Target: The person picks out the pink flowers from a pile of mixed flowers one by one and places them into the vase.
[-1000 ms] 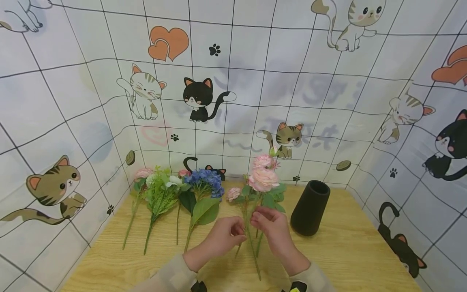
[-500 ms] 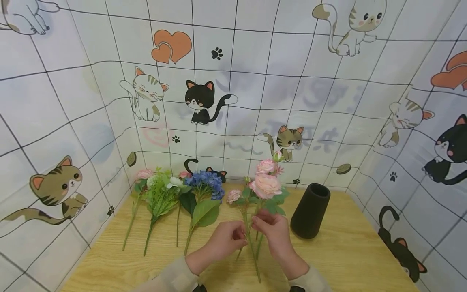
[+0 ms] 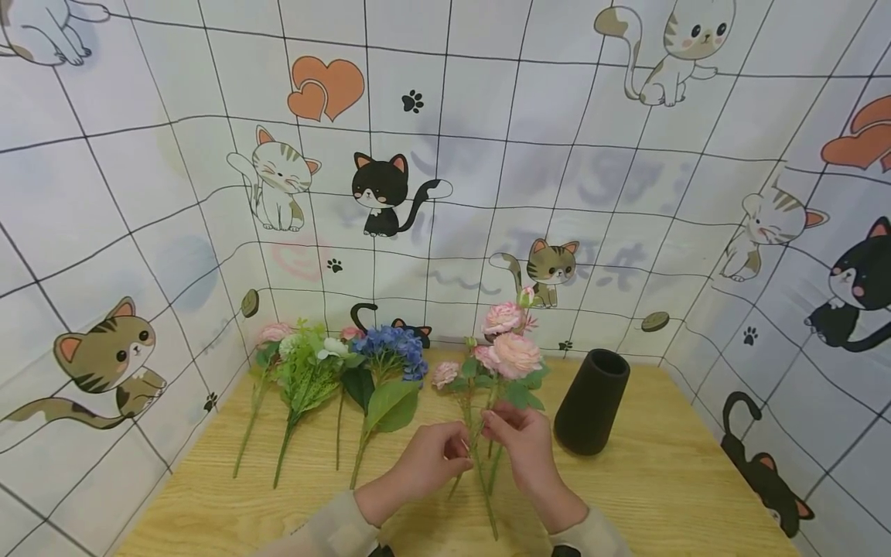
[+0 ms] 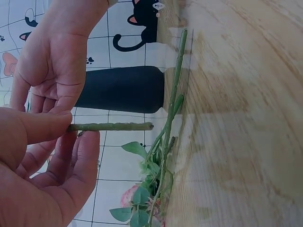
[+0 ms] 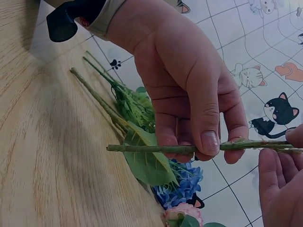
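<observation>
Between my two hands, a stem with pink roses point(image 3: 517, 356) stands tilted over the table, its bare green end pointing towards me. My left hand point(image 3: 433, 458) pinches the lower stem point(image 5: 156, 148) between thumb and fingers, as the right wrist view shows. Higher up, just below the leaves, my right hand point(image 3: 524, 445) pinches the same stem between thumb and forefinger. More pink roses point(image 3: 445, 374) lie on the table behind, their green stems point(image 4: 173, 90) running towards me, partly hidden by the hands.
A black vase point(image 3: 593, 402) stands upright to the right of my right hand. On the left lie a blue hydrangea point(image 3: 391, 352), a leafy green spray point(image 3: 302, 379) and a pink flower point(image 3: 274, 333). A cat-print cloth point(image 3: 473, 193) encloses the wooden table point(image 3: 647, 495).
The rose stem has turned slightly between my fingers; its large bloom has shifted right and another pink bloom shows beside it. Both hands keep nearly the same place.
</observation>
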{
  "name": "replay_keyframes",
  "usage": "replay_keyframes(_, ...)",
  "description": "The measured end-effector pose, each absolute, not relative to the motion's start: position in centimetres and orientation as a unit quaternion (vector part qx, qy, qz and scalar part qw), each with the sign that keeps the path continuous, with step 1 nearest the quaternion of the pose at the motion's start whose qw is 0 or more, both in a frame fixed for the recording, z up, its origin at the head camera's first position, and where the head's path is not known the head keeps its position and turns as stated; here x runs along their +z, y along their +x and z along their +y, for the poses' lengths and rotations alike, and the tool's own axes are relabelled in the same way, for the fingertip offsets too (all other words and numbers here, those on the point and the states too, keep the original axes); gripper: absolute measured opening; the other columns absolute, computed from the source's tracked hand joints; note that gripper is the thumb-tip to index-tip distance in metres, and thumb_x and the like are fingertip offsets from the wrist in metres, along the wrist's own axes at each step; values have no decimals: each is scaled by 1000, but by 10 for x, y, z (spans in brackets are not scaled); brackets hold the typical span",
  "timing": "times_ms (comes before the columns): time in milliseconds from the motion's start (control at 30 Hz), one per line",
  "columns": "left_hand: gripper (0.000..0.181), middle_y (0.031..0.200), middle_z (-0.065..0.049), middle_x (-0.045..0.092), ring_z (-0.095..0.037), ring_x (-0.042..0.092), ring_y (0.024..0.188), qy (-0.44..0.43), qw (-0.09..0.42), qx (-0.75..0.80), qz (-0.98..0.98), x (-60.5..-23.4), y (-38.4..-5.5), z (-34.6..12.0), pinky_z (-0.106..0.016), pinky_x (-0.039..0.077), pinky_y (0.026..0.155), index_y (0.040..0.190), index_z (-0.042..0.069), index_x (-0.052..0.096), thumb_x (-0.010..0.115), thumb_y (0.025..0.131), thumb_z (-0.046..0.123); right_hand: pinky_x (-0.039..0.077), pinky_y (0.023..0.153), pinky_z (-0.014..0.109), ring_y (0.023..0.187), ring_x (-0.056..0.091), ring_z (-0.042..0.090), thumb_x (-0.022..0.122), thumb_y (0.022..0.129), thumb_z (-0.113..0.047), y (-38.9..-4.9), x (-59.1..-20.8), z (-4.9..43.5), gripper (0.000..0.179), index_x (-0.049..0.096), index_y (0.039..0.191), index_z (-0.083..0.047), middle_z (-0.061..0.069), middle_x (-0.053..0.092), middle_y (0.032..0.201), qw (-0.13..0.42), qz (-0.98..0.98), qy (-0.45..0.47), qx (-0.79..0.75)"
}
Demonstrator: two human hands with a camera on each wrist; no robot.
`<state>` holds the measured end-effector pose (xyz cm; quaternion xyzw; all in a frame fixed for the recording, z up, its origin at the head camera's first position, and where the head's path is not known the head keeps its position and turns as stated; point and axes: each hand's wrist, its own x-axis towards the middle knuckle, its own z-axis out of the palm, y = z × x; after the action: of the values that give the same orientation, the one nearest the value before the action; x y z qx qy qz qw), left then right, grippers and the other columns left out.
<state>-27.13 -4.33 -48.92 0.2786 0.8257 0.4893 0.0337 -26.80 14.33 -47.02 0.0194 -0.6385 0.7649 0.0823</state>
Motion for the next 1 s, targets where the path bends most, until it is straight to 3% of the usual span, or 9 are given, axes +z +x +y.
replay_keyframes(333,14,86,3,67,1,62,76,285,39,482,827,-488,-270,-43,-21,53,69,103,3,67,78,95,3,63,79,30,78,71,11,73,97,1,-270,-473,146,9,71,89,-4,-5,73,85,52,-652,47,755)
replay_keyframes(567,13,86,3,67,1,61,77,287,27,473,833,-487,-270,-43,-21,53,71,102,7,67,78,95,4,64,77,31,78,72,10,73,96,4,-269,-473,146,3,73,93,4,-4,77,88,85,-654,66,748)
replay_keyframes(767,14,85,3,68,1,61,77,288,22,473,832,-488,-270,-42,-21,53,71,102,10,67,78,95,4,64,74,28,83,75,13,72,96,6,-267,-474,146,6,70,92,9,-4,78,91,98,-656,62,746)
replay_keyframes(900,14,85,3,68,1,62,77,289,20,475,831,-489,-270,-42,-21,53,71,102,10,68,78,95,4,64,73,27,81,75,13,72,97,5,-265,-470,145,14,67,96,19,-5,77,91,102,-666,63,736)
replay_keyframes(1000,14,86,3,69,1,63,79,289,18,479,828,-490,-271,-41,-22,54,72,103,11,69,78,96,4,65,74,30,77,74,14,72,97,5,-264,-468,146,15,66,93,18,-4,77,89,102,-675,53,729)
